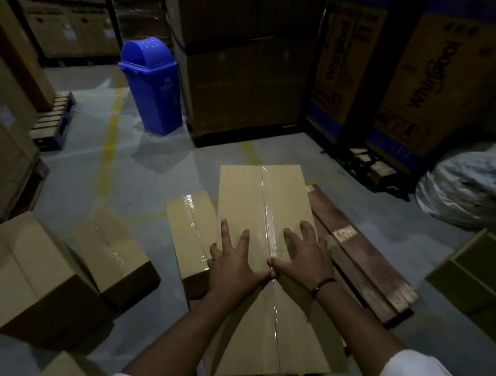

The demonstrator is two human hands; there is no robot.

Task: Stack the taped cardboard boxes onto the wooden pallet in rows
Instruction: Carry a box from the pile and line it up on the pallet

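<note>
Dim warehouse floor, pallet stacking.
Fingers spread, left hand (pixel 233 264) and right hand (pixel 305 256) press flat on the long taped box (pixel 258 194) atop the wooden pallet (pixel 364 254); second taped box (pixel 190 225) beside it at nine o'clock, blue bin (pixel 152 86) at eleven.

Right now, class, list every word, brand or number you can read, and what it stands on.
"Whirlpool": sideways on the left tall carton.
"Whirlpool": sideways on the right tall carton.
Emblem on the blue bin and small print on those cartons: too blurred to read.
The taped box: no print.
</note>
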